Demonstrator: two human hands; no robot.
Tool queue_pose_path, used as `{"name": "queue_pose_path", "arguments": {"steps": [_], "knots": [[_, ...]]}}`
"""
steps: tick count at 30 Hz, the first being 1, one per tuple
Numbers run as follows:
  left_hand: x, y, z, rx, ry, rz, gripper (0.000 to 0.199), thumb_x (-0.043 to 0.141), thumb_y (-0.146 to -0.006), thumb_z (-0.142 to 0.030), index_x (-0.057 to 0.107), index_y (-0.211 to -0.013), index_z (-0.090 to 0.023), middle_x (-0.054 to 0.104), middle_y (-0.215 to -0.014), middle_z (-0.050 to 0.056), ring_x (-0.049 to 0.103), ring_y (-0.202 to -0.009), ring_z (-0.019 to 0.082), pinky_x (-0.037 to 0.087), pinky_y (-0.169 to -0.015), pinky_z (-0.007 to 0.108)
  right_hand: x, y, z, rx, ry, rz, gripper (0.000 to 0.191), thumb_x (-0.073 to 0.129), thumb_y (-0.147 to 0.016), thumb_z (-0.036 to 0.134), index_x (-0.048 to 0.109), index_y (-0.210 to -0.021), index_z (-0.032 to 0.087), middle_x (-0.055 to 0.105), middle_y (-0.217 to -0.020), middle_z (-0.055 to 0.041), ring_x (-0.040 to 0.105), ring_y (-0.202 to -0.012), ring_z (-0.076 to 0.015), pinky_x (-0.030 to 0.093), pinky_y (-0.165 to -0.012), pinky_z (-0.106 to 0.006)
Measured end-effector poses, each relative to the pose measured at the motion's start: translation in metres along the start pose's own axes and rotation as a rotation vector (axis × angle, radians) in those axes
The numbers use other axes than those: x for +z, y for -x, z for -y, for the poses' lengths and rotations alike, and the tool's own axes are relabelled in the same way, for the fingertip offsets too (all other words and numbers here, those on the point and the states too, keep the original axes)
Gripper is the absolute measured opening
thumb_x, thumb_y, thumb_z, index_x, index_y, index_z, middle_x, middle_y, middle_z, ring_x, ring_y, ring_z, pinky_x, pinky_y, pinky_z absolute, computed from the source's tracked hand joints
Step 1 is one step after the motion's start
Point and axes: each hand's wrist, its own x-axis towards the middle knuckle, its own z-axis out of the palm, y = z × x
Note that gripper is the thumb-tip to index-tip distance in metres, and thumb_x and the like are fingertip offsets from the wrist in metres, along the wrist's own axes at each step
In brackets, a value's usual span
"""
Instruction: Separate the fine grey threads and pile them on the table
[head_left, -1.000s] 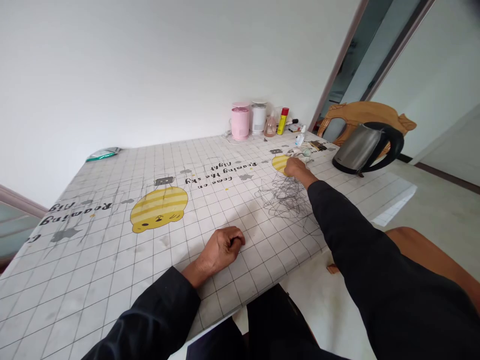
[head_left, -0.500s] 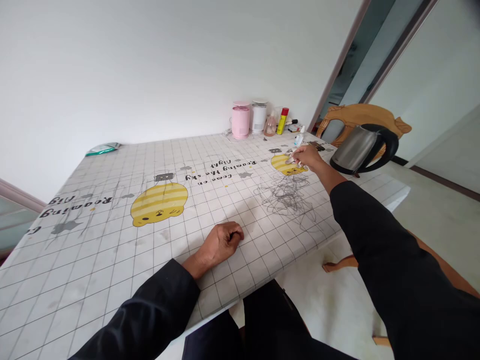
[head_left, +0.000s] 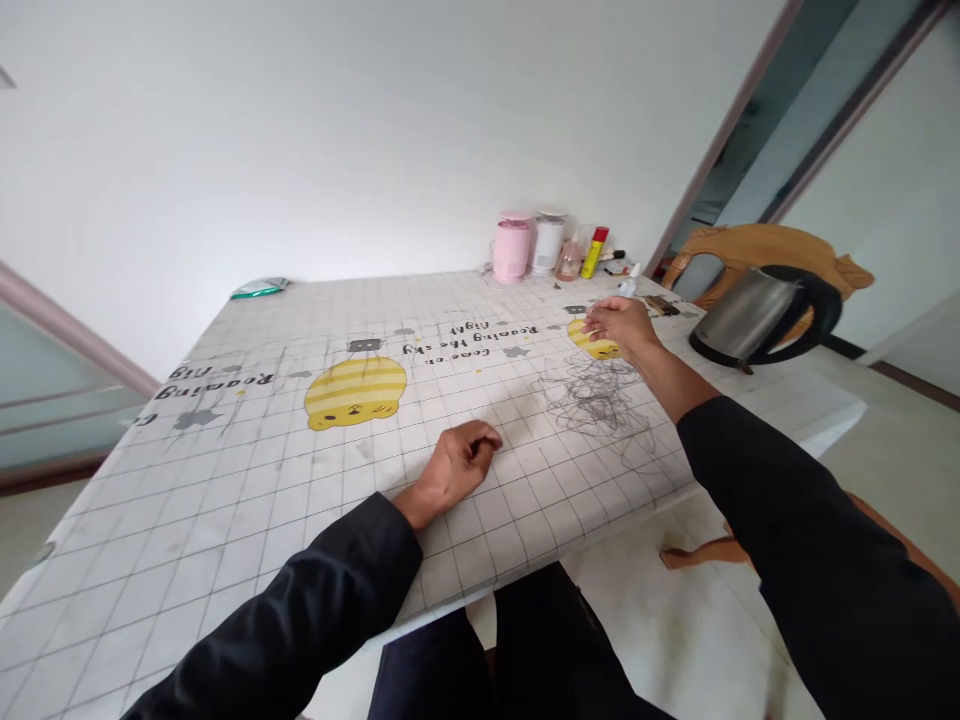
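My left hand (head_left: 457,465) rests on the near part of the grid-patterned tablecloth (head_left: 420,520), its fingers curled in with nothing seen in them. Further off to the right, my right hand (head_left: 619,325) reaches over a printed yellow striped bear (head_left: 592,345). Its thumb and fingers are pinched together; whatever sits at the fingertips is too small and pale to name. Just below that hand, a tangle of dark scribbled lines (head_left: 592,395) covers the cloth. A small clear bottle with a white top (head_left: 630,280) stands behind the right hand.
A steel kettle with a black handle (head_left: 750,315) stands at the table's right side, before a wooden chair (head_left: 787,245). Along the wall are a pink canister (head_left: 511,248), a white canister (head_left: 548,245), a pinkish bottle (head_left: 570,258) and a yellow-red can (head_left: 595,252). A green packet (head_left: 259,288) lies far left.
The view has swung left, so things appear further right. My right hand has shifted slightly, and the whitish bit seen at its fingers shows less. My left hand stays curled on the cloth.
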Motion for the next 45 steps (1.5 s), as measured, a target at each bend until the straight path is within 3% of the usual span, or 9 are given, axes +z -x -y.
{"name": "queue_pose_path", "arguments": {"steps": [2, 6, 8, 10, 14, 21, 30, 37, 45], "knots": [[-0.008, -0.004, -0.004, -0.081, 0.068, -0.130, 0.015, 0.069, -0.098, -0.025, 0.077, -0.107, -0.016, 0.077, -0.096, 0.006, 0.061, -0.071, 0.012, 0.047, -0.063, 0.024, 0.026, 0.017, 0.008, -0.039, 0.020, 0.034, 0.021, 0.082, -0.095, 0.018, 0.064, -0.085, 0.018, 0.077, -0.079, -0.0072, 0.078, -0.064, -0.0182, 0.053, -0.049, -0.020], [-0.028, -0.015, -0.015, -0.100, 0.131, -0.304, 0.064, 0.091, -0.090, -0.045, 0.067, -0.144, -0.019, 0.073, -0.137, 0.016, 0.072, -0.101, 0.019, 0.058, -0.079, 0.028, 0.088, 0.064, 0.028, -0.152, 0.176, 0.079, 0.015, 0.076, -0.094, 0.016, 0.067, -0.081, 0.019, 0.074, -0.072, -0.0073, 0.079, -0.060, -0.0222, 0.049, -0.044, -0.023], [-0.038, -0.020, -0.017, -0.102, 0.149, -0.346, 0.076, 0.095, -0.086, -0.049, 0.065, -0.150, -0.020, 0.069, -0.148, 0.018, 0.073, -0.112, 0.023, 0.060, -0.085, 0.031, 0.117, 0.090, 0.038, -0.207, 0.255, 0.117, 0.013, 0.073, -0.094, 0.015, 0.069, -0.083, 0.020, 0.071, -0.065, -0.0054, 0.079, -0.061, -0.0237, 0.051, -0.047, -0.024], [-0.047, -0.025, -0.015, -0.126, 0.198, -0.392, 0.067, 0.091, -0.090, -0.051, 0.071, -0.145, -0.019, 0.072, -0.145, 0.017, 0.073, -0.112, 0.023, 0.061, -0.086, 0.032, 0.143, 0.114, 0.044, -0.234, 0.268, 0.196, 0.012, 0.072, -0.094, 0.017, 0.068, -0.084, 0.021, 0.071, -0.065, -0.0055, 0.081, -0.064, -0.0245, 0.053, -0.050, -0.025], [-0.068, -0.030, -0.007, -0.185, 0.321, -0.508, 0.041, 0.082, -0.098, -0.054, 0.083, -0.111, -0.015, 0.082, -0.116, 0.014, 0.073, -0.098, 0.022, 0.060, -0.077, 0.032, 0.174, 0.142, 0.045, -0.171, 0.105, 0.385, 0.010, 0.071, -0.096, 0.024, 0.065, -0.088, 0.022, 0.079, -0.087, -0.0105, 0.082, -0.069, -0.0232, 0.048, -0.044, -0.024], [-0.102, -0.031, -0.009, -0.254, 0.666, -0.377, 0.045, 0.090, -0.093, -0.053, 0.081, -0.106, -0.011, 0.083, -0.112, 0.015, 0.071, -0.086, 0.015, 0.057, -0.079, 0.028, 0.174, 0.145, 0.030, -0.129, -0.228, 0.575, 0.017, 0.074, -0.097, 0.036, 0.066, -0.088, 0.024, 0.077, -0.093, -0.0086, 0.077, -0.073, -0.0197, 0.051, -0.050, -0.026], [-0.103, -0.028, -0.006, -0.220, 0.762, -0.279, 0.032, 0.084, -0.100, -0.043, 0.084, -0.104, -0.012, 0.082, -0.104, 0.012, 0.069, -0.079, 0.013, 0.051, -0.069, 0.025, 0.163, 0.140, 0.018, -0.085, -0.591, 0.723, 0.033, 0.096, -0.082, 0.047, 0.072, -0.089, 0.024, 0.082, -0.099, -0.0070, 0.079, -0.092, -0.0244, 0.061, -0.072, -0.033], [-0.108, -0.028, -0.006, -0.223, 0.726, -0.321, 0.027, 0.082, -0.100, -0.039, 0.084, -0.102, -0.012, 0.080, -0.097, 0.010, 0.066, -0.073, 0.011, 0.049, -0.065, 0.025, 0.167, 0.153, 0.016, -0.076, -0.659, 0.814, 0.034, 0.092, -0.089, 0.051, 0.071, -0.096, 0.025, 0.081, -0.095, -0.0051, 0.078, -0.088, -0.0235, 0.062, -0.081, -0.038], [-0.112, -0.028, -0.005, -0.213, 0.684, -0.334, 0.026, 0.080, -0.101, -0.037, 0.084, -0.102, -0.011, 0.076, -0.092, 0.008, 0.065, -0.071, 0.010, 0.047, -0.063, 0.022, 0.172, 0.151, 0.010, -0.148, -0.656, 0.773, 0.035, 0.078, -0.100, 0.061, 0.073, -0.104, 0.027, 0.070, -0.082, -0.0019, 0.069, -0.079, -0.0208, 0.060, -0.082, -0.039]]}}
